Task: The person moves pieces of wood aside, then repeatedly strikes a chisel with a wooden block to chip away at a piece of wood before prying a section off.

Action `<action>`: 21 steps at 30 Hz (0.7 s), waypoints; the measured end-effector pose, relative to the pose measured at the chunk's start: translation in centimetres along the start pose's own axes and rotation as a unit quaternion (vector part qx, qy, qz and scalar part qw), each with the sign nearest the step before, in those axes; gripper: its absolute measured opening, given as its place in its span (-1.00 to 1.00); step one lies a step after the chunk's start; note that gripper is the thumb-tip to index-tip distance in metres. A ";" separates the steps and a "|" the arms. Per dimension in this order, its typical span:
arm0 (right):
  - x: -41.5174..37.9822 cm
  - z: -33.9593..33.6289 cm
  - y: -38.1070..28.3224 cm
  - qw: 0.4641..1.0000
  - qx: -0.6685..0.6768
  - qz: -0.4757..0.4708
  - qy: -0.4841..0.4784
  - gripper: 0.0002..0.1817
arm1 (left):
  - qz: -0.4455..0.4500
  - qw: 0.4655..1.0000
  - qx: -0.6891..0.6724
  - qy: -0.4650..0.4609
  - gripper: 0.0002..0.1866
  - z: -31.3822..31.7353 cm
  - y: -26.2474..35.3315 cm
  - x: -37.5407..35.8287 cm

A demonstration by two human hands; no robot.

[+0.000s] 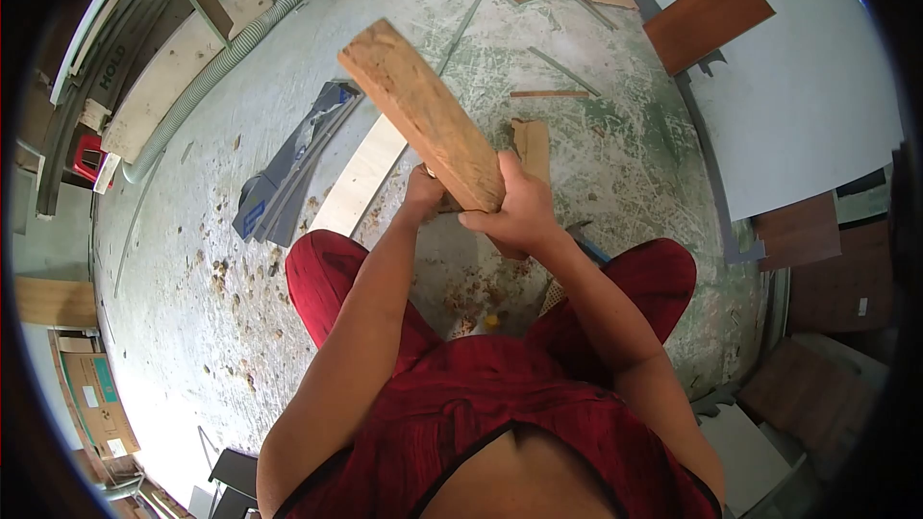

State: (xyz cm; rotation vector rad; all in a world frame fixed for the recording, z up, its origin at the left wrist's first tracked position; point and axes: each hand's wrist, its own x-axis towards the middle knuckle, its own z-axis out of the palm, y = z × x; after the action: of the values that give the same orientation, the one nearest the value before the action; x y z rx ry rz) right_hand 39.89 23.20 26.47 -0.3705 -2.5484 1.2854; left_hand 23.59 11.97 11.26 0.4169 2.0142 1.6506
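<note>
A thick, worn wooden block [423, 115] is raised at a slant in front of me, its far end pointing up and to the left. My right hand [519, 204] is closed around its near end, thumb across the lower edge. Close against the block's left side, my left hand [424, 195] is curled shut; the block hides its fingers and whatever they hold. Below my right hand another brown wooden piece [508, 249] shows in part. Partly covered by my right forearm, a tool with a dark head and a blue part [588, 244] lies near my right knee.
On the scuffed floor lie a pale board [362, 178], dark grey strips [298, 163], a brown flat piece [532, 149] and scattered wood chips. A large white panel [798, 86] stands at right with brown boards. A ribbed hose [260, 24] runs along the upper left.
</note>
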 end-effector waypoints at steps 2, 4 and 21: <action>-0.1 0.5 0.7 1.000 -0.024 0.008 0.002 -0.33 | -0.035 0.995 -0.088 0.000 -0.71 -0.1 -1.1 0.8; 0.0 1.7 3.0 0.993 -0.103 0.044 -0.047 -0.32 | -0.057 0.949 -0.307 -0.033 -0.71 -0.1 -1.9 1.2; 0.5 1.8 4.2 0.982 -0.124 0.108 -0.094 -0.33 | -0.083 0.975 -0.205 -0.031 -0.72 0.2 -5.6 2.7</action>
State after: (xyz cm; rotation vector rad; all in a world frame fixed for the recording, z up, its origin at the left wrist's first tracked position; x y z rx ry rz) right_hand 39.29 24.41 22.11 -0.6204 -2.9078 1.1171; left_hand 21.86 12.31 5.27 0.1450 1.5597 1.8592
